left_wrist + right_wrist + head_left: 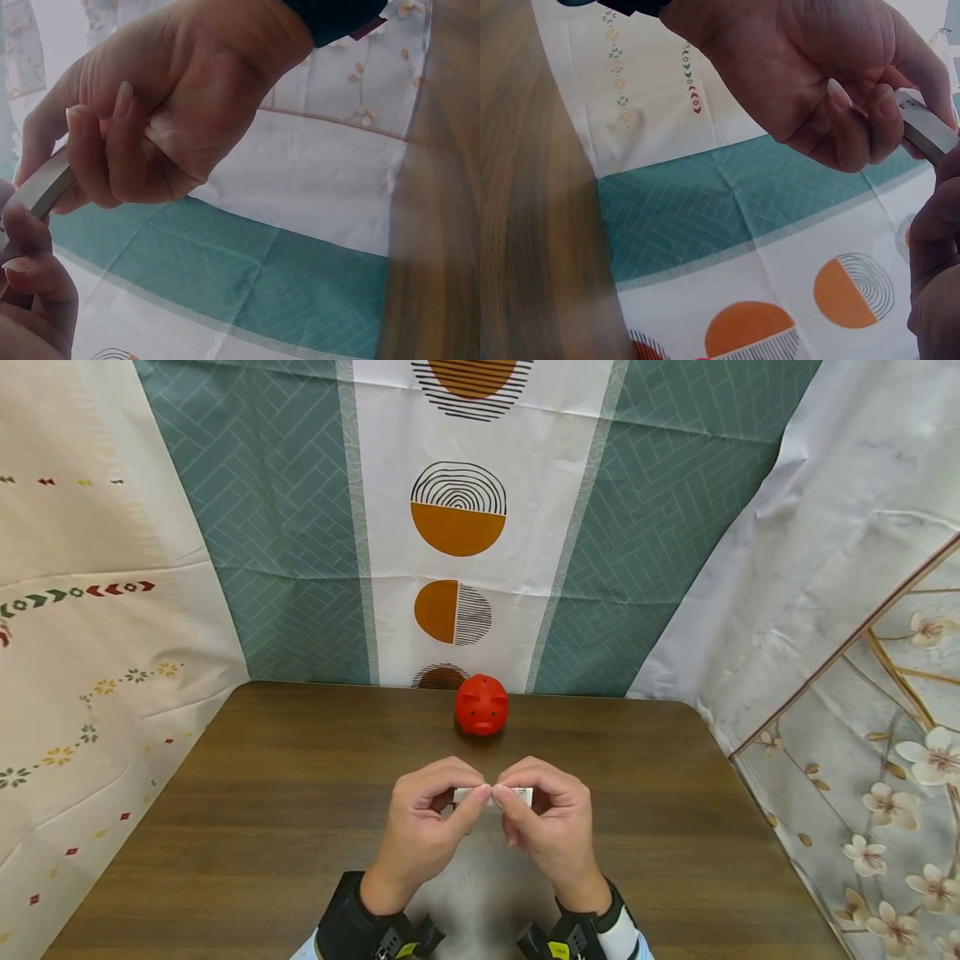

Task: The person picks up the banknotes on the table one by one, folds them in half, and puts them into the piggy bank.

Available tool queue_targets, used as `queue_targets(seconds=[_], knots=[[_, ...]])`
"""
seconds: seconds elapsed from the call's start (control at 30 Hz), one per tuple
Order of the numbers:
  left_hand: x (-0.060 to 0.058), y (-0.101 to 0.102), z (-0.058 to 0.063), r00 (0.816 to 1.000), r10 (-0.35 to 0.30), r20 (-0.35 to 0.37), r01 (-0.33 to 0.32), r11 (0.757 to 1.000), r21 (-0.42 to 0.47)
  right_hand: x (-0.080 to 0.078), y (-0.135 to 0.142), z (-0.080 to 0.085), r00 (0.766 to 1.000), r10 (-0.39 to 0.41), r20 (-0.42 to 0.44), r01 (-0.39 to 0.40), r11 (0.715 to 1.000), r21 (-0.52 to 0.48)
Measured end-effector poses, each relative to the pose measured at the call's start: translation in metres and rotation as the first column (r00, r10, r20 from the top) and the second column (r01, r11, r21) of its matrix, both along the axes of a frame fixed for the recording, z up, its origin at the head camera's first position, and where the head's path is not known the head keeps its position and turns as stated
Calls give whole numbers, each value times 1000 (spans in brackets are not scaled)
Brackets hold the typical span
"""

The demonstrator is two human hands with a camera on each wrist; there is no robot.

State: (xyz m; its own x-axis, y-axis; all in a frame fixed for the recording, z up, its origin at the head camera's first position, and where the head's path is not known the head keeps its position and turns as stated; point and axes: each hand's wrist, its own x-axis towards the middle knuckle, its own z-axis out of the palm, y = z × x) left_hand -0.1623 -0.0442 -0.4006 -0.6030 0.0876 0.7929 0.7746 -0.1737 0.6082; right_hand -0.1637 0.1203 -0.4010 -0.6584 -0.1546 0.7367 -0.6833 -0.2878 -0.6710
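Observation:
A small white, box-shaped bar (527, 793) with dark printed marks is held over the table between both hands. The left hand (425, 827) pinches its left end between thumb and fingers; the right hand (551, 831) pinches its right end the same way. The thumb tips meet near its middle and cover part of it. In the left wrist view, the bar's (46, 180) pale long side shows between the fingers of the right hand (180, 97). The right wrist view shows the bar (928, 129) beside the curled fingers of the left hand (817, 82).
A red piggy bank (482, 706) stands at the table's far edge, beyond the hands, facing them. The brown wooden table (300, 777) ends against patterned cloth hanging at the back (285, 527), left (112, 693) and right (787, 610).

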Motion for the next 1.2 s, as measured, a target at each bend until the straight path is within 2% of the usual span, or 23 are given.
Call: queue_targets(seconds=[0.53,0.8,1.1,1.2], knots=[[0,-1,0,997,-79,18,77,993,92,0,4,0,1000,17,20,-15,998,-66],[-1,-2,0,997,-65,38,61,994,90,-3,4,0,999,42,2,-41,994,-101],[-3,-3,0,999,-44,19,41,992,121,-4,5,2,999,47,0,-46,991,-129],[-3,-4,0,998,-41,39,36,992,119,-4,5,2,999,50,-1,-50,990,-132]])
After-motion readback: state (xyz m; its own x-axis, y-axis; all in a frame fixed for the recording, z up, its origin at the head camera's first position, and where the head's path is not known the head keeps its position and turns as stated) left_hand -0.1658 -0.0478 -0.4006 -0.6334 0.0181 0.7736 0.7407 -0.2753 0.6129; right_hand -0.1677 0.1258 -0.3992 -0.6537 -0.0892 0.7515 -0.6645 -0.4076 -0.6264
